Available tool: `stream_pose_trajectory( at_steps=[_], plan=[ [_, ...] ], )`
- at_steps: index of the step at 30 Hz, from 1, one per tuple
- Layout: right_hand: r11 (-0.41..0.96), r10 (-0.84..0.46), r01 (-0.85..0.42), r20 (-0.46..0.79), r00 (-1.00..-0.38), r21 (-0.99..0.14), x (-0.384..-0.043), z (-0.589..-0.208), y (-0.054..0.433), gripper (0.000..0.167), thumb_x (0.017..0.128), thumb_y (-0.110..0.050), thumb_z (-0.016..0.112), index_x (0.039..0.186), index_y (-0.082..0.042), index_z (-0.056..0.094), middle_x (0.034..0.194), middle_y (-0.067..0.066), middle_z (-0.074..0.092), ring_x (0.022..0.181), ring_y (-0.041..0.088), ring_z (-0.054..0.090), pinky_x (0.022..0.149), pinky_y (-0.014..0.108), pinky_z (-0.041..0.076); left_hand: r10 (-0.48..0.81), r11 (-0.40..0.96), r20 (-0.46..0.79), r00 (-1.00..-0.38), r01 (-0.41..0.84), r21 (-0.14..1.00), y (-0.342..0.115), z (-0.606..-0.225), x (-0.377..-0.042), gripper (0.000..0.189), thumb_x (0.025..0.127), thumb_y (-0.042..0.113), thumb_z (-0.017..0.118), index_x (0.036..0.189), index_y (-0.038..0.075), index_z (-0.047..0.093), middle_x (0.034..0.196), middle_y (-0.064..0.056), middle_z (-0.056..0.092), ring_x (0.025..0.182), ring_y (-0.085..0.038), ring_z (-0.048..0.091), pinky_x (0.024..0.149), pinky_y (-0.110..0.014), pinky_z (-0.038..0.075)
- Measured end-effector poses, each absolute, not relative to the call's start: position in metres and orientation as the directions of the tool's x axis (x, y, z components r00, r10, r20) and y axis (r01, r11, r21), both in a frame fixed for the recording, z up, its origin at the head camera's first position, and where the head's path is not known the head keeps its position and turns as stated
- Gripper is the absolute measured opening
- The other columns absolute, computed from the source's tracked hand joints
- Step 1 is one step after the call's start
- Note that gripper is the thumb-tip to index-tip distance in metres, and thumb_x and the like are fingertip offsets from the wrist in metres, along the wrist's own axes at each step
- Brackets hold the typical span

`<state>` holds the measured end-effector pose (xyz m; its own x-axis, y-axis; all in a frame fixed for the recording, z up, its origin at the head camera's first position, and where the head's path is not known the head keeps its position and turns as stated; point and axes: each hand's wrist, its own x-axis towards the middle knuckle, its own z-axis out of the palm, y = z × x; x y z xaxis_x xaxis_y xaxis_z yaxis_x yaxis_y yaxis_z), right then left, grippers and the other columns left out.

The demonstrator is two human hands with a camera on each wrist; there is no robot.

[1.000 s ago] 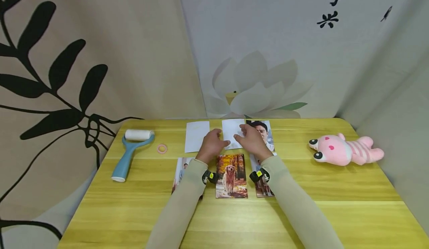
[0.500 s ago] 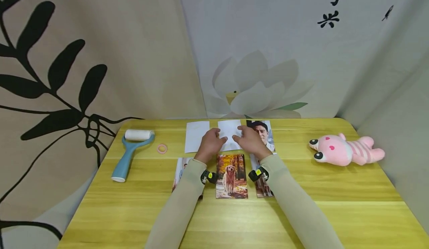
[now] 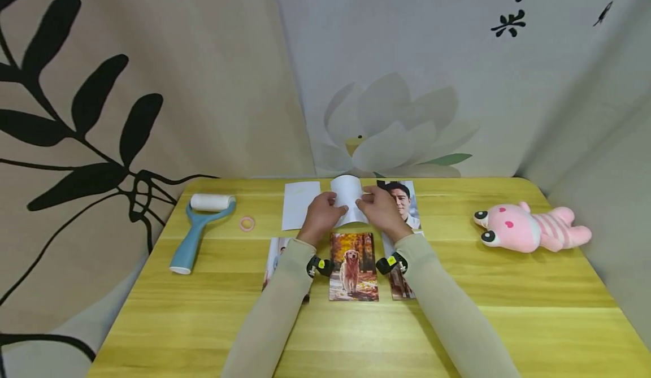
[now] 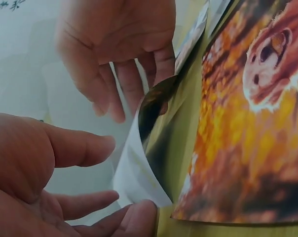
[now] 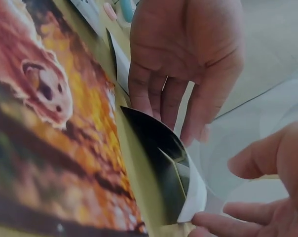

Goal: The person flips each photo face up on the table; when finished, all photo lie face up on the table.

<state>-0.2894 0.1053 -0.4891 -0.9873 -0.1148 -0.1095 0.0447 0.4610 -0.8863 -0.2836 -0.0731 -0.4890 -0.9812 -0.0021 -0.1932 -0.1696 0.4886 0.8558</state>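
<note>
A white-backed card (image 5: 176, 148) curls up, dark side inward, between the left hand (image 5: 186, 59), its fingertips partly hidden behind it, and the right hand (image 5: 272, 187), fingertips at its edge. A dog photo (image 5: 50, 143) lies beside it.

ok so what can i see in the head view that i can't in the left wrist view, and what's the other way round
Only the head view shows the blue-handled roller, the pink ring and the pink plush toy.

Only the left wrist view shows the dark underside of the bent white card.

Both show the left hand, the right hand, the card's white side and the dog photo.
</note>
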Motion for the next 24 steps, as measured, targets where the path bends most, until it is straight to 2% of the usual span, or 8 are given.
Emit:
stream_pose_trajectory(
  at_steps=[6, 11, 15, 19, 21, 24],
  plan=[
    [0.441, -0.063, -0.007, -0.024, -0.998, -0.897, -0.291, -0.494, 0.105, 0.048, 0.099, -0.012, 0.069, 0.144, 0.002, 0.058, 0.139, 0.023, 0.066, 0.124, 0.041, 0.067, 0.104, 0.052, 0.055, 0.010, 0.495, -0.190, -0.982, -0.160, 0.854, -0.072, -0.491, -0.282, 0.060, 0.097, 0.018, 0.078, 0.149, 0.000, 0.056, 0.150, -0.022, 0.060, 0.138, -0.038, 0.058, 0.114, -0.051, 0.049],
    [0.416, -0.012, 0.024, -0.032, -0.999, -0.909, -0.292, -0.495, 0.107, 0.047, 0.098, -0.011, 0.073, 0.142, -0.002, 0.061, 0.139, 0.019, 0.065, 0.119, 0.037, 0.068, 0.095, 0.048, 0.058, 0.035, 0.503, -0.188, -0.982, -0.145, 0.852, -0.073, -0.491, -0.280, 0.060, 0.096, 0.017, 0.079, 0.148, -0.001, 0.058, 0.150, -0.023, 0.060, 0.138, -0.039, 0.058, 0.114, -0.051, 0.050],
    [0.305, -0.004, 0.079, -0.084, -0.996, -0.949, -0.291, -0.495, 0.109, 0.049, 0.097, -0.012, 0.075, 0.144, -0.003, 0.061, 0.131, 0.019, 0.067, 0.113, 0.034, 0.069, 0.089, 0.038, 0.059, 0.041, 0.508, -0.188, -0.981, -0.142, 0.850, -0.071, -0.490, -0.279, 0.057, 0.097, 0.018, 0.078, 0.147, 0.000, 0.059, 0.150, -0.021, 0.061, 0.138, -0.038, 0.058, 0.114, -0.051, 0.049],
    [0.191, 0.002, 0.104, -0.106, -0.994, -0.976, -0.289, -0.493, 0.110, 0.042, 0.098, -0.014, 0.075, 0.138, -0.004, 0.068, 0.122, 0.018, 0.069, 0.104, 0.025, 0.069, 0.081, 0.026, 0.058, 0.055, 0.508, -0.156, -0.986, -0.107, 0.854, -0.068, -0.489, -0.276, 0.053, 0.099, 0.019, 0.076, 0.147, 0.002, 0.060, 0.148, -0.019, 0.062, 0.137, -0.036, 0.059, 0.113, -0.051, 0.050],
    [0.156, -0.005, 0.102, -0.104, -0.995, -0.983, -0.288, -0.491, 0.110, 0.037, 0.100, -0.018, 0.075, 0.134, -0.006, 0.071, 0.123, 0.016, 0.070, 0.103, 0.022, 0.069, 0.079, 0.024, 0.059, 0.057, 0.496, -0.139, -0.989, -0.092, 0.863, -0.066, -0.486, -0.275, 0.051, 0.100, 0.020, 0.074, 0.147, 0.005, 0.060, 0.147, -0.017, 0.062, 0.134, -0.035, 0.061, 0.110, -0.050, 0.052],
    [0.121, -0.017, 0.104, -0.107, -0.994, -0.987, -0.287, -0.484, 0.108, 0.033, 0.102, -0.023, 0.073, 0.131, -0.008, 0.073, 0.125, 0.014, 0.071, 0.105, 0.024, 0.070, 0.078, 0.027, 0.060, 0.058, 0.432, -0.112, -0.992, -0.076, 0.899, -0.065, -0.479, -0.273, 0.046, 0.101, 0.020, 0.071, 0.145, 0.008, 0.061, 0.142, -0.015, 0.063, 0.129, -0.034, 0.064, 0.103, -0.049, 0.058]
  ],
)
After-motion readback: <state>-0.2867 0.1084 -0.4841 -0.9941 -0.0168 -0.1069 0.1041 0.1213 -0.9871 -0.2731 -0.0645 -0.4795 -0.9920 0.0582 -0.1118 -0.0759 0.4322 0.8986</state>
